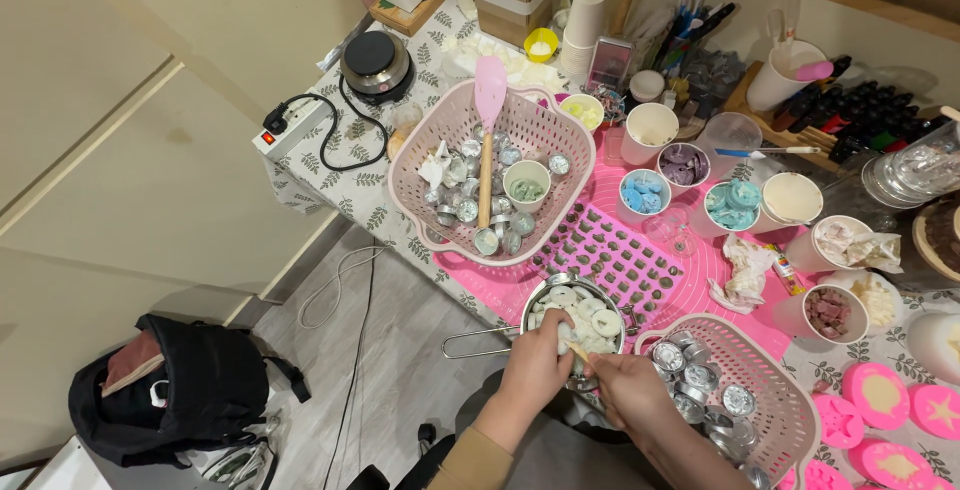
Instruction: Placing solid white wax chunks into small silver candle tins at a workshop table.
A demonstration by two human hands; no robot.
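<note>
Over the small steel saucepan (575, 315) of white wax discs (580, 308), both hands are meeting.
The left hand (533, 370) and right hand (622, 386) are pinching together on one pale disc (575, 350).

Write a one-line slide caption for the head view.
Both hands work over a metal pot of white wax discs between two pink baskets.

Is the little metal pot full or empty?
Full. White wax discs heap up to the pot rim, with both hands at its near edge.

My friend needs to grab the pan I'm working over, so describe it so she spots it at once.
Start at the bright pink silicone mat. At its near edge, between two pink plastic baskets, sits the small round metal saucepan. Only it has a long wire handle and holds white wax discs.
</note>
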